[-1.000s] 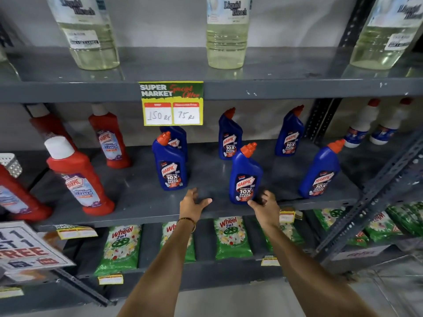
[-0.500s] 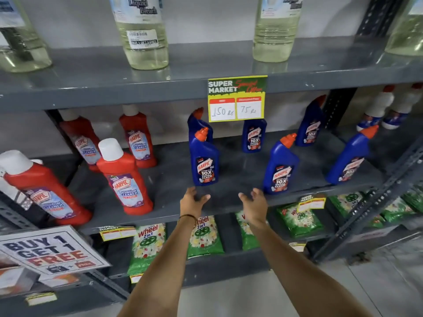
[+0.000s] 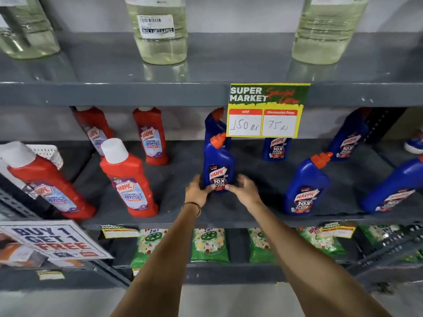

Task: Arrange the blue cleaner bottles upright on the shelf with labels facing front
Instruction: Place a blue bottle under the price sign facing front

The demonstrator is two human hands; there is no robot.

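Both arms stretched forward — left hand point(image 3: 197, 190) and right hand point(image 3: 243, 190) cupped inward, fingers curled, thumbs facing.

Grey metal racks point(image 3: 114, 94), pale wall point(image 3: 240, 14), lt floor point(image 3: 229, 298).

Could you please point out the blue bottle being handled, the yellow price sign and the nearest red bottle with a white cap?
Blue bottle point(image 3: 218, 165): head view, on its body just above the label.
Price sign point(image 3: 265, 110): head view, at the middle of the card.
Red bottle point(image 3: 128, 177): head view, on its red body above the label.
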